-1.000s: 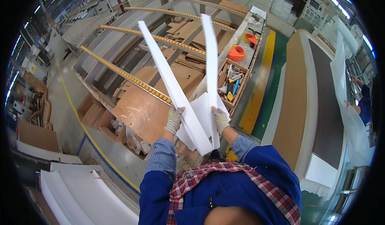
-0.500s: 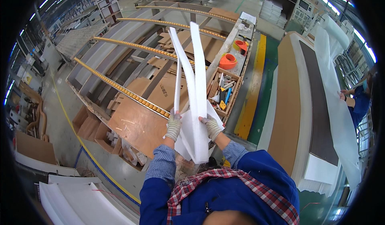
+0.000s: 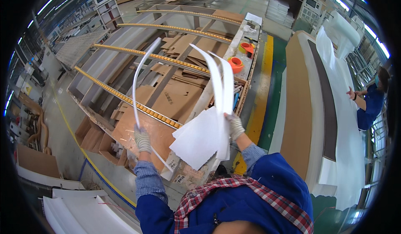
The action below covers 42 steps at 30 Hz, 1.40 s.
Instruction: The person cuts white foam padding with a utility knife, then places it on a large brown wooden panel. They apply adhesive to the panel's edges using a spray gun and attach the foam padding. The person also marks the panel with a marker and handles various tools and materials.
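Observation:
My gloved left hand (image 3: 143,139) is closed round a long, thin white foam strip (image 3: 134,88), which arcs upward above the roller frame and hangs down below the hand. My gloved right hand (image 3: 234,126) grips a bundle of wider white foam strips (image 3: 227,92); their upper ends curve to the left. Several white sheets (image 3: 196,137) lie fanned out between my hands, on the near corner of the workbench, partly behind the bundle. Beneath my left hand is a brown wooden board (image 3: 125,127).
Yellow roller rails (image 3: 138,50) cross the frame, with cardboard pieces (image 3: 175,96) under them. Orange tape rolls (image 3: 235,65) and a tool tray (image 3: 239,93) are on the right ledge. Further right stand long brown panels (image 3: 298,108) and white foam film (image 3: 346,150), beside a co-worker (image 3: 371,100).
My hands have moved apart. The thin strip has come away to the left with my left hand, while the wider strips have shifted right with my right hand, exposing more of the sheets.

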Motion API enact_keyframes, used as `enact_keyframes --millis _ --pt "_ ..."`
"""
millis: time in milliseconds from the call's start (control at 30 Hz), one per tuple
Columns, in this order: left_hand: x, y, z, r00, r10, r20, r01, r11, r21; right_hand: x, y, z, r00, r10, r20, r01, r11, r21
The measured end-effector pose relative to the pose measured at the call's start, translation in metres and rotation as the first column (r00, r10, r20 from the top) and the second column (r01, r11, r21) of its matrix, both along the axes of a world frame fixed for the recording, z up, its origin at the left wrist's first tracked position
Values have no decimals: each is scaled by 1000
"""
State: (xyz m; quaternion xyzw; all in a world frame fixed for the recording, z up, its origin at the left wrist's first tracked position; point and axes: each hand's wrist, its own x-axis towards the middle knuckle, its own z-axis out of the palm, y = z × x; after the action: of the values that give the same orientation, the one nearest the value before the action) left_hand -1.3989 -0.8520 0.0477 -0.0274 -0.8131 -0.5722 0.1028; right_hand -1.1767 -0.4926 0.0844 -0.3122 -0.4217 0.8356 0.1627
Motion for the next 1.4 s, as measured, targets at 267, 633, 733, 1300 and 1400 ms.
enact_keyframes --millis 267,633,733,1300,1400 --pt "76 120 55 826 -536 175 520 607 -601 -74 -124 -54 995 99 -6 -99 987 -126" --pt "69 86 92 699 -388 600 713 330 -618 -111 -164 -37 940 320 116 -195 787 -585" --pt "64 74 95 689 -411 597 719 283 -635 -102 -170 -31 873 486 -28 -422 726 -543" --pt "-75 25 -65 709 -579 402 554 105 -826 154 -96 -66 850 390 355 -376 920 -109" --pt "-88 9 -69 882 -357 308 447 426 -786 195 -91 -83 882 130 452 -54 983 -176"
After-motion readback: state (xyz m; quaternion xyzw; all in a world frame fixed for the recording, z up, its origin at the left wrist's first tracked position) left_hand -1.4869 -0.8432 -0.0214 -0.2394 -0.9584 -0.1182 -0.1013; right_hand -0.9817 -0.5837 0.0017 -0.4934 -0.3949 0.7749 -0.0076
